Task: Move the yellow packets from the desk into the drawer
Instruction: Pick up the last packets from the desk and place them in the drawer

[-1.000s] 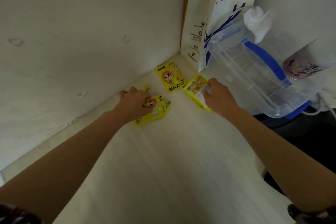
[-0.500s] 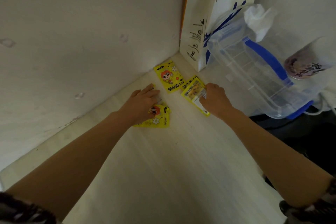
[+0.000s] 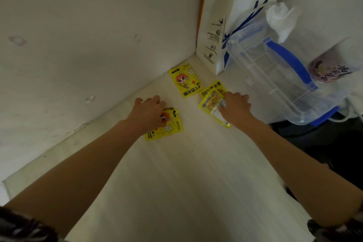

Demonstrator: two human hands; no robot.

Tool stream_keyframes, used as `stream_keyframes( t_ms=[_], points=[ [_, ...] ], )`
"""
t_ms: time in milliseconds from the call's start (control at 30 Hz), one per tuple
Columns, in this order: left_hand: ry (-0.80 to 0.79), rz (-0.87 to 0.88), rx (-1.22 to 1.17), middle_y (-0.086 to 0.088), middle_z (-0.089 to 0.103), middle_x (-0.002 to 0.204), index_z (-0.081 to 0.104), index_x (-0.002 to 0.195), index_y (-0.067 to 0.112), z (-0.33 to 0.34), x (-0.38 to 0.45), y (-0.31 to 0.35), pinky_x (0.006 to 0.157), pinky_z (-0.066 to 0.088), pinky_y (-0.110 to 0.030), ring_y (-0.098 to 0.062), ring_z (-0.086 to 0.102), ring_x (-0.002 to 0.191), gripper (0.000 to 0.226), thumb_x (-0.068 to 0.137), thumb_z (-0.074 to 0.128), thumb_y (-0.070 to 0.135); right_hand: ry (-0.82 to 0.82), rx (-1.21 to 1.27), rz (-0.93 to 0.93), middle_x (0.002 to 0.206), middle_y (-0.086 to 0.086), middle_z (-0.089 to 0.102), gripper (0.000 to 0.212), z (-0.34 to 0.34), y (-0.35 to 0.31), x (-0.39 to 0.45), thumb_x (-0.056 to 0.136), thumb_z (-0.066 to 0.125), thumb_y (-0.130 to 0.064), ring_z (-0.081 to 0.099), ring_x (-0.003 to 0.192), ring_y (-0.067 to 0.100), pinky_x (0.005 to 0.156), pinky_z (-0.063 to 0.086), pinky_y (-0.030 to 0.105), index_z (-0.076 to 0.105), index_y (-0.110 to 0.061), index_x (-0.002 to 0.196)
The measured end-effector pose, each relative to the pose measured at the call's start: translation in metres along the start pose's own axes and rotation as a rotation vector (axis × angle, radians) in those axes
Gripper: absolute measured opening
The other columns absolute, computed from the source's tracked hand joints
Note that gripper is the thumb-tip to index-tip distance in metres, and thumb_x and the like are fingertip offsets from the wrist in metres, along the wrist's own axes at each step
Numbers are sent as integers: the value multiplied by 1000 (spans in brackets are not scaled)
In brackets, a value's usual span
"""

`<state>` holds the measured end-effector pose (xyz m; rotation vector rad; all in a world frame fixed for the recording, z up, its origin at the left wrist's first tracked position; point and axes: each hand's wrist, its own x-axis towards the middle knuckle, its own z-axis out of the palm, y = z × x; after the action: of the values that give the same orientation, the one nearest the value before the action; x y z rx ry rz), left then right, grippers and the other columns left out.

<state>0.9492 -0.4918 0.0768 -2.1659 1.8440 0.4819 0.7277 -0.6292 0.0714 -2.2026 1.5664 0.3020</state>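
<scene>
Right now my left hand (image 3: 150, 112) rests on top of a yellow packet (image 3: 169, 127) in the middle of the frame, fingers bent over it, and I think I should slide my fingertips under its edge before I lift, so it won't slip. My right hand (image 3: 234, 107) pinches the edge of another packet (image 3: 211, 102) a bit to the right, lying partly over one more. A loose packet (image 3: 185, 80) lies flat just above them on the desk (image 3: 186, 182); no drawer shows.
</scene>
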Motion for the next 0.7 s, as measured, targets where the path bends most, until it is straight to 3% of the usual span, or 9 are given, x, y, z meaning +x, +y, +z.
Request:
stream_keyframes(
  t_ms=[133,267,333,433,533,600,700],
  points=[
    [-40,-51,-116,-4,55,107,48,112,17,1,-8,-9,90,40,-40,-24,55,102,42,83,65,42,-4,-23,-49,115,15,50,28,-2,1,-8,93,52,-26,44,113,36,89,34,42,49,-8,114],
    [-37,-102,-352,-5,56,91,46,102,18,3,-16,-16,73,46,-37,-27,57,91,34,82,68,36,-20,153,-106,114,17,52,31,-4,-1,-10,93,56,-26,52,108,34,93,42,44,49,-7,117],
    [1,-102,-408,-2,56,87,44,97,19,3,-16,-18,66,43,-33,-25,56,83,29,84,66,35,7,207,-147,112,20,55,34,-6,-3,-7,91,59,-24,55,106,36,87,45,40,49,-5,117],
    [46,-141,-523,-2,56,81,41,90,21,-2,-11,-19,61,39,-31,-23,54,72,30,84,68,32,48,273,-187,107,21,58,30,-12,-12,2,91,60,-23,58,97,34,72,39,30,51,-2,109],
    [127,-200,-699,-3,54,74,41,88,20,-11,-2,-18,56,38,-30,-21,51,64,30,83,70,26,100,367,-212,103,19,59,27,-19,-30,13,91,60,-22,59,92,31,69,40,29,52,-1,105],
    [196,-244,-763,-7,56,78,43,90,18,-17,7,-14,57,38,-31,-23,52,68,27,83,68,22,117,431,-217,103,18,59,24,-23,-45,22,92,59,-20,59,87,28,65,43,30,51,-1,104],
    [289,-318,-840,-5,56,83,44,92,17,-21,21,-7,62,34,-26,-19,51,67,23,85,66,19,107,495,-211,104,17,60,21,-24,-64,38,93,57,-17,53,80,20,55,33,22,50,-3,106]
  ],
)
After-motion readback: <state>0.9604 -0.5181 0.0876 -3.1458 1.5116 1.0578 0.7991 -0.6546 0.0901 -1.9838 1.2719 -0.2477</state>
